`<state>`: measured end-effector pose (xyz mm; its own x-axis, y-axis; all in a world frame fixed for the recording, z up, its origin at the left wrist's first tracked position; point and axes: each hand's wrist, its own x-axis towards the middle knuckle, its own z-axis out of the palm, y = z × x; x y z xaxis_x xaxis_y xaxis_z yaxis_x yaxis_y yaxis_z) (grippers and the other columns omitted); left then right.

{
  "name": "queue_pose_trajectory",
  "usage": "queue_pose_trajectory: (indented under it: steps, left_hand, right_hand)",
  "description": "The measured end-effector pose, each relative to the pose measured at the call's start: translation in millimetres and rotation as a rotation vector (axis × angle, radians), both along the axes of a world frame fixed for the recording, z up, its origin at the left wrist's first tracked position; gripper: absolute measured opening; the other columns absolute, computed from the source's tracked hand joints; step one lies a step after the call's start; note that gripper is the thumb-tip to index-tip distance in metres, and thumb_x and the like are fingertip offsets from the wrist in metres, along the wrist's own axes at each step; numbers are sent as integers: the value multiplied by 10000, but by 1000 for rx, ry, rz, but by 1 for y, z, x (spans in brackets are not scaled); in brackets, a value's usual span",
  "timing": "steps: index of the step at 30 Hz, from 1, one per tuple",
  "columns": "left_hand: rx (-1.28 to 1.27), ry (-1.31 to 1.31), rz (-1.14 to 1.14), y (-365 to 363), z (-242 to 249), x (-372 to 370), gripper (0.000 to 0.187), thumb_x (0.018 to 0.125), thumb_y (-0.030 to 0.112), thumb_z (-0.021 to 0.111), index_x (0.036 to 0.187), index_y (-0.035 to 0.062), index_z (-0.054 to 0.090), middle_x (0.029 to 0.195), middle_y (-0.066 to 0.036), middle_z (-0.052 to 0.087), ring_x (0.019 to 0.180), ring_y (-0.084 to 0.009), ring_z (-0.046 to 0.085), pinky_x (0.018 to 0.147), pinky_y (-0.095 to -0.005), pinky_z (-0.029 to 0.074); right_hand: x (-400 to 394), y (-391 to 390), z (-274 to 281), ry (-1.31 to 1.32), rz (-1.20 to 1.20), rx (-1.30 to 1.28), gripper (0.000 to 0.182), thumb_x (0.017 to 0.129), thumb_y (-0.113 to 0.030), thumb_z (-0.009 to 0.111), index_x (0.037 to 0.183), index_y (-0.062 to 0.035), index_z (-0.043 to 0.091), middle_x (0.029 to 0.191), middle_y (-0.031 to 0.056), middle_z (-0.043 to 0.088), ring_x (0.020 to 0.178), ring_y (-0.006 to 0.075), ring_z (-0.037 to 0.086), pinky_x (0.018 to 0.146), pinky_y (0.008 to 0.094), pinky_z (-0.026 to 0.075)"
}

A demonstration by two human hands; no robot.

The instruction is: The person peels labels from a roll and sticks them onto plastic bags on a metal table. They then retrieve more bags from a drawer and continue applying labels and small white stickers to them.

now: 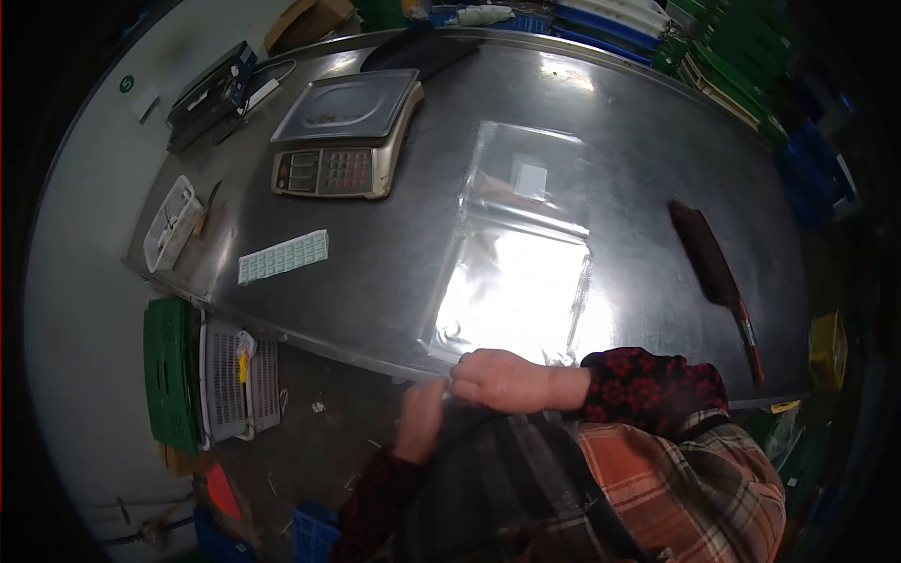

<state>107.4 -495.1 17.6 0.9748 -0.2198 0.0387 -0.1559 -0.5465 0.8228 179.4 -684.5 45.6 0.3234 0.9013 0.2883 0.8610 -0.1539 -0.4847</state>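
My right hand (502,379) is closed, knuckles up, at the near edge of the metal table, beside the bottom end of a clear plastic bag (514,291). Just left of it and lower, past the table edge, is my left hand (421,418), its fingers curled in and almost touching the right. A small pale bit shows between the two hands, too little to name. The bag lies flat and shiny, with a small white square label (530,181) at its far part.
A weighing scale (333,172) and a sheet of pale green stickers (283,257) are on the table (375,281) at left, near a small white basket (172,225). A dark brush-like tool with a red handle (704,253) lies at right. Crates (171,375) stand below left.
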Motion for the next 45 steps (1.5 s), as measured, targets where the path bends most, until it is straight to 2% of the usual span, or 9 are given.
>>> queue_pose_trajectory:
  steps: [6, 12, 18, 22, 26, 29, 32, 37, 45]
  left_hand:
    - [-659, 562, 477, 12, -52, -2, 170, 875, 98, 438, 906, -17, 559, 827, -143, 623, 794, -233, 619, 669, -329, 468]
    - [-1231, 769, 750, 63, -47, -30, 411, 936, 231, 352, 1070, -118, 522, 980, -228, 609, 918, -296, 615, 826, -384, 492]
    - [-106, 443, 230, 45, -20, -59, 189, 870, 172, 598, 880, -17, 594, 918, -104, 646, 845, -154, 617, 682, -291, 472]
    - [-506, 962, 287, 71, -113, -106, 309, 855, 220, 616, 1040, -26, 589, 995, -91, 635, 892, -150, 601, 754, -305, 465]
    - [-590, 981, 60, 54, -22, -95, 417, 860, 222, 602, 1186, -29, 534, 1085, -86, 603, 979, -158, 572, 860, -298, 443]
    - [-625, 1066, 149, 55, -26, -99, 431, 867, 216, 583, 1213, -31, 510, 1135, -81, 581, 1022, -151, 550, 905, -295, 428]
    - [-438, 1038, 178, 57, -48, -93, 404, 872, 218, 574, 1189, -29, 534, 1088, -81, 606, 989, -151, 565, 874, -292, 437]
    - [-466, 715, 348, 47, -40, -60, 353, 894, 272, 544, 987, -60, 624, 870, -31, 634, 806, -94, 547, 710, -258, 438]
    - [-420, 604, 361, 17, 0, -7, 282, 881, 235, 495, 849, -19, 615, 741, -179, 621, 626, -188, 592, 573, -335, 420]
  right_hand:
    - [-6, -11, 7, -49, 185, 214, 133, 755, -133, 564, 864, -57, 554, 902, 111, 507, 854, 277, 527, 719, 336, 443]
    - [81, -58, 4, 965, -746, 180, 132, 892, -186, 585, 887, -61, 546, 708, -2, 558, 553, 54, 487, 488, 208, 425]
    - [125, -67, -93, 370, -958, -269, 375, 749, -275, 693, 957, -37, 492, 777, 188, 614, 741, 375, 598, 666, 428, 468]
    - [114, -74, -66, 342, -930, -340, 541, 730, -315, 720, 1135, -97, 436, 849, 193, 612, 846, 373, 604, 685, 428, 479]
    - [57, -89, -56, 272, -487, -577, 365, 764, -285, 682, 1004, -75, 504, 1007, 168, 530, 835, 321, 608, 672, 433, 497]
    - [39, -105, -91, 255, -429, -411, 256, 841, -239, 600, 1013, -54, 554, 934, 78, 548, 704, 250, 596, 656, 357, 503]
    - [53, -107, -87, 1048, -685, -109, 194, 836, -195, 605, 963, -50, 578, 745, 0, 534, 637, 147, 557, 596, 302, 477]
    - [137, -155, -4, 447, -1325, 722, 136, 876, -157, 568, 895, -22, 571, 708, 14, 547, 561, 77, 487, 480, 247, 391]
    - [20, -2, 25, 206, 96, 34, 365, 812, -209, 624, 1093, -1, 520, 1005, 164, 540, 975, 325, 539, 838, 385, 445]
